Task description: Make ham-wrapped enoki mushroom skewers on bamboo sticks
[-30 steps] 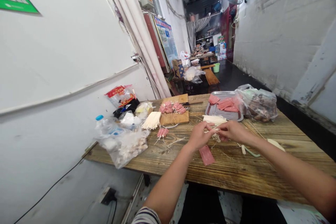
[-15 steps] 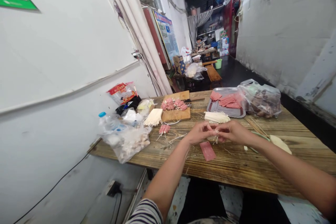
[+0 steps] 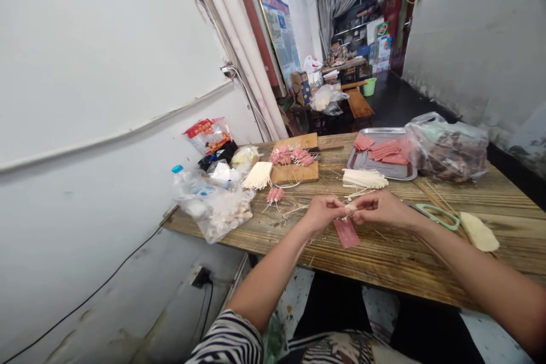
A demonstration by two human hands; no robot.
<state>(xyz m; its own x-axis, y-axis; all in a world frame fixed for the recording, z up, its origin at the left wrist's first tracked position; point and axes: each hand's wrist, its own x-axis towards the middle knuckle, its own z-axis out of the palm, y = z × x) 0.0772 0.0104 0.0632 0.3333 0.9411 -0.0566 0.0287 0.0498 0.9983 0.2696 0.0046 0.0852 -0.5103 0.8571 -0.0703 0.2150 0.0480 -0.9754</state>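
Note:
My left hand (image 3: 325, 213) and my right hand (image 3: 379, 209) meet over the near part of the table. Fingers of both are pinched around a small bunch of enoki mushrooms (image 3: 350, 207). Just beneath lies a flat pink meat slice (image 3: 347, 235), its far end overlapped by the fingers and the bunch. Beyond my hands rests a larger pile of enoki mushrooms (image 3: 364, 178). Behind that, a metal tray (image 3: 358, 170) carries more folded pink slices (image 3: 388, 151).
Skewered pink rolls (image 3: 281, 154) lie on a wooden board (image 3: 298, 173), with a few rolls (image 3: 275, 195) nearer. Green-handled scissors (image 3: 439, 216) and a pale piece of food (image 3: 478, 232) are right. Plastic bags (image 3: 217, 210) crowd the left; a filled bag (image 3: 452, 151) stands back right.
My hands have shifted slightly left relative to the table, bringing the enoki bunch over the slice's far end. The camera view has tilted down and turned a little left.

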